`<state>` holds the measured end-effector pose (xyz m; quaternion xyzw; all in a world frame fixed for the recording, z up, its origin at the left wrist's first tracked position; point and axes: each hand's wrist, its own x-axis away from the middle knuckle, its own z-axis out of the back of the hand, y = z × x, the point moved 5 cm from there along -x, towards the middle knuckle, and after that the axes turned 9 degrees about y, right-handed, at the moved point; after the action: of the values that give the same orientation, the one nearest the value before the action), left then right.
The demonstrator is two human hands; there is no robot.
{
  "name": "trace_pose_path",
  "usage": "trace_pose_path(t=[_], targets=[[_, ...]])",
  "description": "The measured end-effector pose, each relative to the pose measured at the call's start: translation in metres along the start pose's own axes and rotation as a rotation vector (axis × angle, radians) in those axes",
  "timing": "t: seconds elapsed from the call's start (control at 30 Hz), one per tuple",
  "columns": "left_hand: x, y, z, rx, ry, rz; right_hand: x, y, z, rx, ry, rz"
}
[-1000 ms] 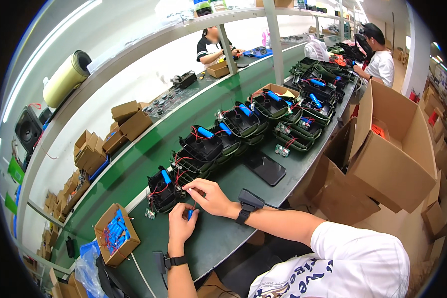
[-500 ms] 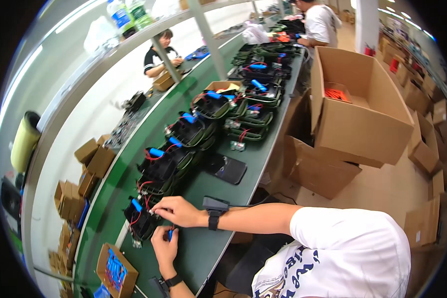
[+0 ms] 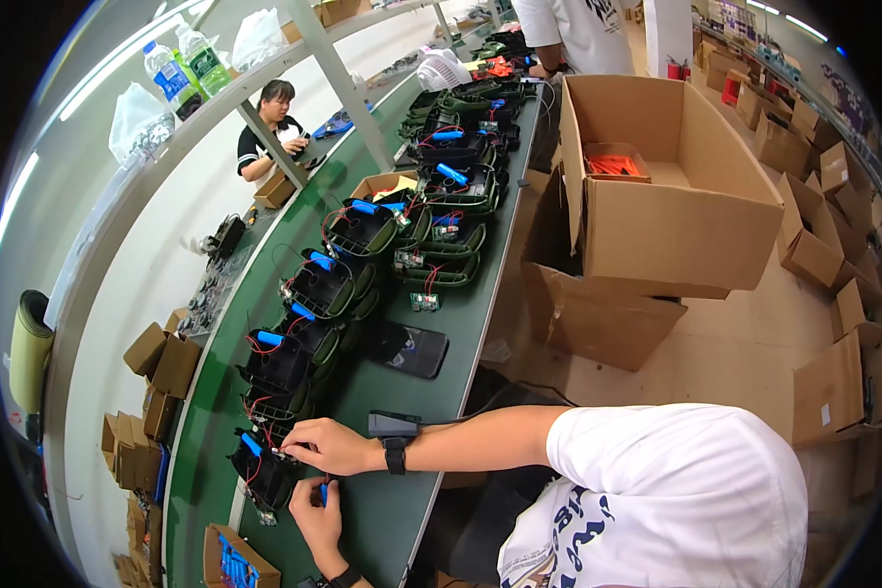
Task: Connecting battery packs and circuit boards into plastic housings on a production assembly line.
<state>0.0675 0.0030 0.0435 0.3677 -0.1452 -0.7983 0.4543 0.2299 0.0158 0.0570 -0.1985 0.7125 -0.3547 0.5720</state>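
My left hand (image 3: pixel 318 524) is closed round a blue cylindrical battery cell (image 3: pixel 324 494), of which only a part shows between the fingers. Just beyond it, my right hand (image 3: pixel 335 447) pinches at the edge of the nearest black housing (image 3: pixel 273 480). A small pale piece shows at its fingertips, beside thin red wires, too small to name. That housing holds another blue cell (image 3: pixel 251 444) and red wires, with a small circuit board (image 3: pixel 266 514) hanging at its near end. A cardboard box of blue cells (image 3: pixel 239 565) stands to the left of my left hand.
Rows of dark green-black housings (image 3: pixel 353 230) with cells and wires run up the green bench (image 3: pixel 387 397). A black phone (image 3: pixel 409 350) lies right of them. A large carton (image 3: pixel 671 235) stands right of the bench. Two other people (image 3: pixel 274 137) are further off.
The view has swung, so the bench and cartons appear shifted to the left. Both hands keep nearly the same places at the nearest housing, the left still holding the battery cell.
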Motion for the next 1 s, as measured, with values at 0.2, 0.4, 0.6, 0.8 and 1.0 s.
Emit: trace_pose_path(t=[0.2,0.4,0.6,0.8,1.0], targets=[[-0.001,0.0,-0.001,0.021,0.031,-0.05,-0.003,-0.004,0.0,-0.046,0.0,-0.021],[-0.001,-0.003,-0.002,-0.006,-0.005,-0.006,-0.003,-0.003,0.001,-0.031,0.017,0.006],[-0.002,0.004,-0.002,-0.025,-0.006,-0.051,-0.003,-0.003,-0.001,-0.044,0.004,0.017],[-0.002,0.002,-0.005,-0.015,-0.003,-0.089,-0.001,-0.004,0.002,-0.039,-0.013,-0.055],[-0.004,0.009,-0.002,-0.054,0.013,-0.09,-0.006,-0.004,0.001,-0.042,0.065,0.113]])
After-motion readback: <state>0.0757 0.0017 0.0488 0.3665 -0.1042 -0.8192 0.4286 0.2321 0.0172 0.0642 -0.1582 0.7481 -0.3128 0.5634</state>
